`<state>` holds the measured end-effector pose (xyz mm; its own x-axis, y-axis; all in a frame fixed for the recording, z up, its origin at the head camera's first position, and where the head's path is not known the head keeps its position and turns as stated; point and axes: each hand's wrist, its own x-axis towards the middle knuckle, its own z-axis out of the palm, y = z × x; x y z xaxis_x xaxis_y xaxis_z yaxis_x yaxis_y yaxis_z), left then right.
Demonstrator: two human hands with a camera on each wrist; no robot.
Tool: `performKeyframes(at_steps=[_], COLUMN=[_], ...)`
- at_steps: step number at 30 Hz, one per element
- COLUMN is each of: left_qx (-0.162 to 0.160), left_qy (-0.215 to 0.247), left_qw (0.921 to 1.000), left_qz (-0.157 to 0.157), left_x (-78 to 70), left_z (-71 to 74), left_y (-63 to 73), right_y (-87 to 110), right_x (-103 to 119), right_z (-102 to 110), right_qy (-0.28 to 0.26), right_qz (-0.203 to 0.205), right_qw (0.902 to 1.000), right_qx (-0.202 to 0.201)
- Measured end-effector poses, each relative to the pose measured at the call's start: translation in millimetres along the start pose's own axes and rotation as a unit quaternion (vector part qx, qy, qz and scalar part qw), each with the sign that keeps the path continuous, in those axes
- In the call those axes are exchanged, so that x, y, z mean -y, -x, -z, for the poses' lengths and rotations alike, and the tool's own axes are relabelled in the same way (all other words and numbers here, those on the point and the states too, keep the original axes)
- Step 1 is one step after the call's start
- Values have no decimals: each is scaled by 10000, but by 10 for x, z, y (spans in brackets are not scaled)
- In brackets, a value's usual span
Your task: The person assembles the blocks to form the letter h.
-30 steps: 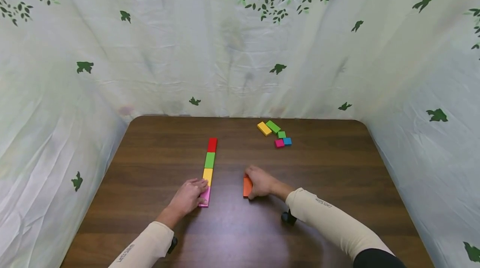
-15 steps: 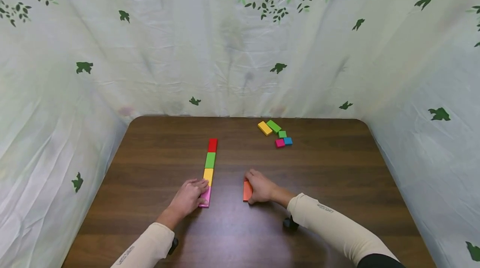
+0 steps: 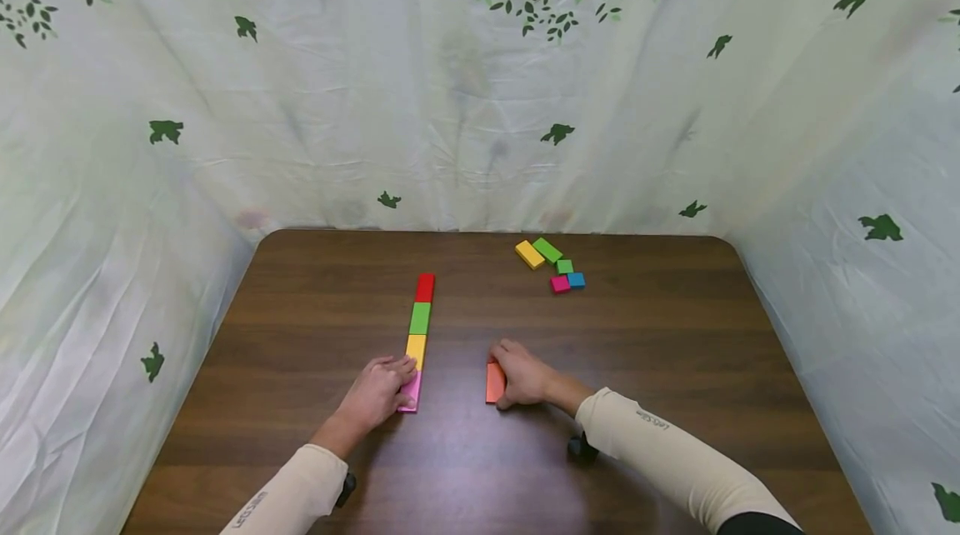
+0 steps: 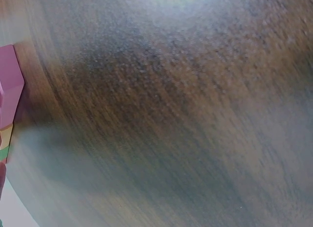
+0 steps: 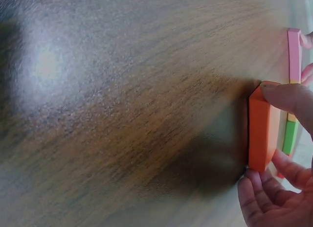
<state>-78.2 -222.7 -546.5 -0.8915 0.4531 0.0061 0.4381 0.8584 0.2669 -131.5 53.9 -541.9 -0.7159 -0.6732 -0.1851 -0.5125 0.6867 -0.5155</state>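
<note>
In the head view, a row of flat coloured blocks runs away from me: pink [image 3: 409, 392], yellow [image 3: 416, 348], green [image 3: 420, 318] and red [image 3: 425, 287], end to end. My left hand [image 3: 373, 393] rests at the row's near end, thumb and fingertips touching the pink block around its join with the yellow one. To the right of the row, my right hand [image 3: 525, 374] grips an orange block [image 3: 495, 383] by its two ends, thumb at the near end. The right wrist view shows this orange block [image 5: 261, 129] low at the tabletop; whether it touches is unclear.
Toward the back of the brown wooden table [image 3: 637, 335] lies a loose group: a yellow block [image 3: 529, 254], a long green block [image 3: 547, 249], a small green block [image 3: 564, 267], a magenta block [image 3: 560, 284] and a blue block [image 3: 576, 280]. A leaf-patterned curtain [image 3: 465, 102] stands behind.
My right hand has drawn the orange block slightly nearer to me, and its top now shows more fully. The left hand and the row stay as they were.
</note>
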Motion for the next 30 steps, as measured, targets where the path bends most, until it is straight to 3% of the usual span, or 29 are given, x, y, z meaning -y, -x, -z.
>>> performKeyframes(at_steps=[7, 14, 25, 30], left_qx=[41, -10, 74, 62], left_qy=[-6, -53, -71, -109], left_qw=[10000, 10000, 9999, 9999], left_qz=[52, -23, -72, -86], left_x=[19, 17, -5, -2], left_z=[-6, 5, 37, 29], left_y=[3, 12, 12, 31], right_y=[-3, -108, -397, -545], right_x=[-9, -208, -672, -880], right_z=[68, 304, 863, 1061], right_qy=[-353, -925, -632, -412], right_qz=[-268, -275, -713, -629], right_qw=[9986, 9947, 9943, 9965], right_qx=[304, 341, 486, 365])
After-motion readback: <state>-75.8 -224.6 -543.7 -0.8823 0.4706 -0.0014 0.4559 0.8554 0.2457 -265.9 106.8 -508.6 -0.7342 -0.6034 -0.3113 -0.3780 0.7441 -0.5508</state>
